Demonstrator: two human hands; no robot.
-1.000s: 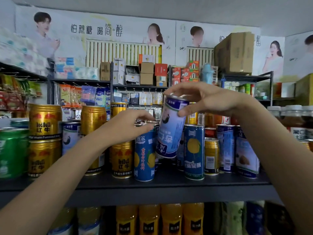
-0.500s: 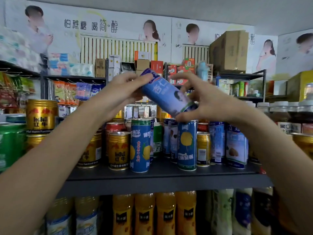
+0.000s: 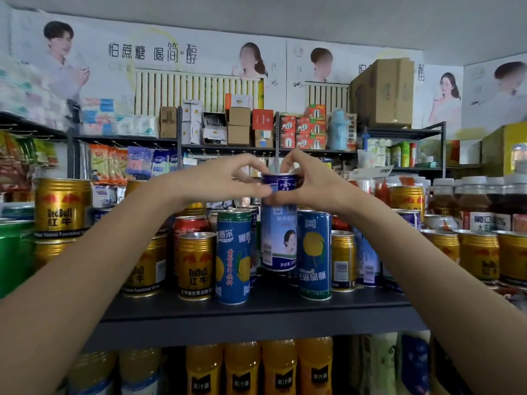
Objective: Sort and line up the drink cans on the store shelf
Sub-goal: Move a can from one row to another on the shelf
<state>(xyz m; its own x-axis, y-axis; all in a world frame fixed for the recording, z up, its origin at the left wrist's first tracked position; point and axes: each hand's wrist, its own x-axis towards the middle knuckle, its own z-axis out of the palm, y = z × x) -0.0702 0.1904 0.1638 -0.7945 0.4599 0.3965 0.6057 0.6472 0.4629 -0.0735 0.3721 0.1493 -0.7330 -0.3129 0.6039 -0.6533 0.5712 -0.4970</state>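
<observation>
Both hands meet at the top of a pale blue can (image 3: 279, 235), which stands upright behind the front row on the dark shelf (image 3: 256, 312). The left hand (image 3: 219, 183) pinches the can's upper rim from the left, thumb low and fingers arched over the top. The right hand (image 3: 308, 186) mirrors it from the right, thumb on the can's side and fingers curled over the lid, so each grip is closed on the same can (whether its base rests on the shelf or hangs just above, I cannot tell).

In front and to the left stands a blue lemon can (image 3: 233, 258); just to the right, a blue can with a yellow fruit (image 3: 314, 253). Gold cans (image 3: 196, 265) stand on both sides. Orange bottles (image 3: 279, 366) fill the shelf below.
</observation>
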